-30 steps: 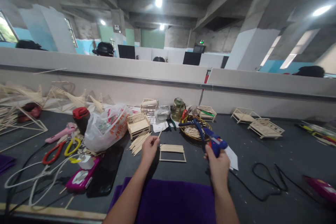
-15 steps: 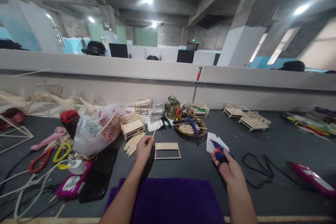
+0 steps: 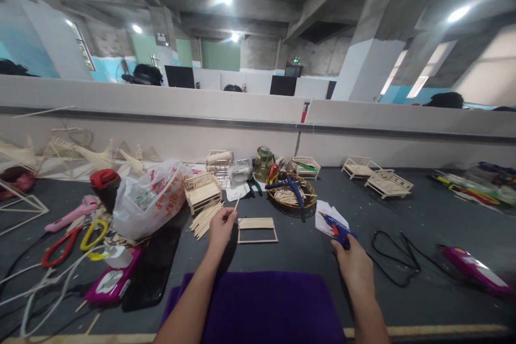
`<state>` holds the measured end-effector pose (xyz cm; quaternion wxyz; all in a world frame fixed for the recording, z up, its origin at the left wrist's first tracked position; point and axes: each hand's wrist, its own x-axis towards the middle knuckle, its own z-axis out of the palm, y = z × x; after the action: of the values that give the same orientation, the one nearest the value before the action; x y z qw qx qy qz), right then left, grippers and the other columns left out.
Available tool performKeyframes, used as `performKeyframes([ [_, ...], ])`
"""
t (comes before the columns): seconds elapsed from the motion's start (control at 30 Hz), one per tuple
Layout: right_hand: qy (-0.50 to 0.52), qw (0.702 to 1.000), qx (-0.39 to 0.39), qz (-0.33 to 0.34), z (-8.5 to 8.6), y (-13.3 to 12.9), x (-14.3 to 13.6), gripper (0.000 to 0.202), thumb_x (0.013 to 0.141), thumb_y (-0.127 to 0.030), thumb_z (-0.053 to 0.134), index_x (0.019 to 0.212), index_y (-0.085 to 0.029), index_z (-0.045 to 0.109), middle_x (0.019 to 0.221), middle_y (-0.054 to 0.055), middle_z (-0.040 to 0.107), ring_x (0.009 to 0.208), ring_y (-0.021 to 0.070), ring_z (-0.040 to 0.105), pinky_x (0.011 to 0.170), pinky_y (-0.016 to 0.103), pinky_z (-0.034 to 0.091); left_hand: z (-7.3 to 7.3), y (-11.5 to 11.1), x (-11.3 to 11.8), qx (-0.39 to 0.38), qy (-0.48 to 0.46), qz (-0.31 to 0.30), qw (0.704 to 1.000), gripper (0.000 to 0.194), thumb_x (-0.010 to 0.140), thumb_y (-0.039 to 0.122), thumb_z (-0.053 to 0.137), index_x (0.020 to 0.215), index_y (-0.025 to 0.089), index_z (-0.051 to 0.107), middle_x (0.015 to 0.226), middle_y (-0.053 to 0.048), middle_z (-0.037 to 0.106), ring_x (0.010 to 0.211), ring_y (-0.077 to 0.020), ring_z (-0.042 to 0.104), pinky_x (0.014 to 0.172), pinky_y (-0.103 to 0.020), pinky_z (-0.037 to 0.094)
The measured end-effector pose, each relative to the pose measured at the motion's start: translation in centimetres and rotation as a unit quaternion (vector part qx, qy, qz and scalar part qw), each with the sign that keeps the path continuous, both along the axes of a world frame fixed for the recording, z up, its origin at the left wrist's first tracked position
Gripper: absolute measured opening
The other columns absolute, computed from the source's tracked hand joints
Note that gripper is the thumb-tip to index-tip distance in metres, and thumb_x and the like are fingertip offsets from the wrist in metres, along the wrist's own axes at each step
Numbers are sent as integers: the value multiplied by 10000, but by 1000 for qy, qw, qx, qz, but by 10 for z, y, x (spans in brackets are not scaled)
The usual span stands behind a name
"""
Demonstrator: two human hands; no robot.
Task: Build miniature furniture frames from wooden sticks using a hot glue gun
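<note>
Between the thumb and fingers of my left hand a thin wooden stick is pinched, pointing up. Beside that hand lies a pile of similar sticks. Just to its right is a small rectangular stick frame, flat on the table, its far half covered by sticks laid side by side. My right hand is closed around the rear of a blue glue gun. The gun's nozzle points left and away, over some white paper; whether it touches the paper I cannot tell.
Behind the hands stand a basket of sticks with blue pliers, a glass jar and small stick-built furniture. At left are a plastic bag, a phone and cables. A purple cloth covers the near edge.
My right hand has turned over, palm now downward, and the glue gun has shifted in it so more of its body shows. My left hand with the stick has barely moved.
</note>
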<state>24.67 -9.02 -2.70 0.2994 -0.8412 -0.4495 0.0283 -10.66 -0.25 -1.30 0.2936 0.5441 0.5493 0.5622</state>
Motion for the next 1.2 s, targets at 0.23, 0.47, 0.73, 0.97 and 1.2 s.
performKeyframes([
  [0.23, -147, 984, -92, 42, 25, -8, -9, 497, 933, -413, 335, 1210, -75, 572, 1061, 192, 661, 953, 290, 640, 800, 367, 463, 0, -1, 0, -10, -6, -1, 1000, 288, 718, 396, 602, 814, 146, 706, 776, -58, 705, 729, -193, 619, 708, -305, 464],
  [0.47, -149, 982, -21, 114, 78, 38, -10, 420, 924, -428, 365, 1173, -207, 622, 1110, 104, 669, 994, 258, 619, 787, 342, 454, 2, -3, 1, -5, -9, -1, 1000, 292, 725, 403, 602, 810, 144, 707, 763, -52, 698, 714, -185, 614, 689, -292, 459],
  [0.73, -207, 949, -15, 238, 102, 169, 15, 333, 864, -257, 485, 1128, -148, 656, 1223, 129, 627, 1117, 229, 568, 955, 321, 393, 5, -8, 2, -16, -34, 1, 999, 320, 724, 429, 624, 827, 139, 710, 752, -53, 696, 691, -183, 610, 677, -290, 469],
  [0.97, -204, 950, -61, 230, 85, 238, 44, 395, 851, -236, 517, 1213, -114, 616, 1171, 158, 654, 1069, 235, 592, 922, 304, 397, 9, -9, 7, -56, -135, 12, 989, 374, 698, 466, 674, 862, 133, 720, 756, -47, 698, 671, -163, 596, 640, -261, 465],
  [1.2, -180, 952, -70, 236, 70, 297, 63, 438, 788, -174, 547, 1217, -132, 624, 1092, 139, 684, 945, 222, 623, 826, 299, 427, 17, -14, 16, -128, -248, 9, 960, 402, 640, 487, 741, 855, 148, 725, 771, -50, 689, 664, -148, 590, 589, -231, 456],
])
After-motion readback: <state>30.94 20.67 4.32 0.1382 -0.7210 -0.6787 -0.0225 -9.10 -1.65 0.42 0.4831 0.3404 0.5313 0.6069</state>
